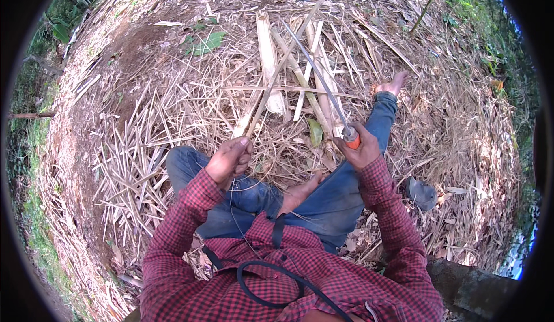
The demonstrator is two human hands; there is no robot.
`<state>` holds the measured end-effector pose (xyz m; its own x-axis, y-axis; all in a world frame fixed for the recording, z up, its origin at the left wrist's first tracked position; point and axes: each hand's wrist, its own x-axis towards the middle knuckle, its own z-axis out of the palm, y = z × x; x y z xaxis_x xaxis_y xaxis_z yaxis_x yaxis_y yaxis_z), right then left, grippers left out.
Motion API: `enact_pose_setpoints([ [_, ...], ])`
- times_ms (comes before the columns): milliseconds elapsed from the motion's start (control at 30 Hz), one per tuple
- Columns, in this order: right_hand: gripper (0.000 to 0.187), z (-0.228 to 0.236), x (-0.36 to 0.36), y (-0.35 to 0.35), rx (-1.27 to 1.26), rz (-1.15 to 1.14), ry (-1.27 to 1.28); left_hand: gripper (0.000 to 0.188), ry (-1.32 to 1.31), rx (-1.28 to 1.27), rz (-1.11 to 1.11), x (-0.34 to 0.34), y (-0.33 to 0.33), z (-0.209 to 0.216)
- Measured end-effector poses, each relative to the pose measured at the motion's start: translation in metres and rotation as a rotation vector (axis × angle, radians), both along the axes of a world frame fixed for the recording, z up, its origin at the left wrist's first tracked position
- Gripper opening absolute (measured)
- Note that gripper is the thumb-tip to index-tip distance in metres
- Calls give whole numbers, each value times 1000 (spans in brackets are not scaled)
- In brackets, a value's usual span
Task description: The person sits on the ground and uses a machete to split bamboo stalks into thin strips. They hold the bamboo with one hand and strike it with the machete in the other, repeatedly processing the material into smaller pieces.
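Note:
My left hand (229, 161) is closed around the near end of a long, thin bamboo strip (276, 75), which slants away up and to the right. In my right hand (362, 147) is the orange handle of a long-bladed knife (323, 82). Its narrow grey blade points forward and to the left, and its far part comes close to the strip; I cannot tell whether they touch. Beyond my hands lie pale split bamboo pieces (266, 56), and a green-yellow leaf (315, 132) is near the blade.
My legs in blue jeans (329, 209) are folded, one bare foot (393, 84) stretched forward right. A heap of cut strips (135, 169) lies at left. To the right is a dark rounded object (422, 194); a log (470, 284) lies behind. Dry leaves and shavings litter the ground.

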<state>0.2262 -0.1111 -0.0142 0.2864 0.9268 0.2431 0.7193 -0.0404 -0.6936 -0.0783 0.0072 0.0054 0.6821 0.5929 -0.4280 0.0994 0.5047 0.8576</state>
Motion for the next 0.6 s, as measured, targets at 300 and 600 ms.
enact_pose_setpoints([
  [300, 33, -6, -63, 31, 137, -90, 704, 31, -236, -119, 100, 42, -22, 25],
  [600, 32, 28, -82, 73, 207, -25, 1004, 36, -257, -216, -47, 51, -30, 20],
])
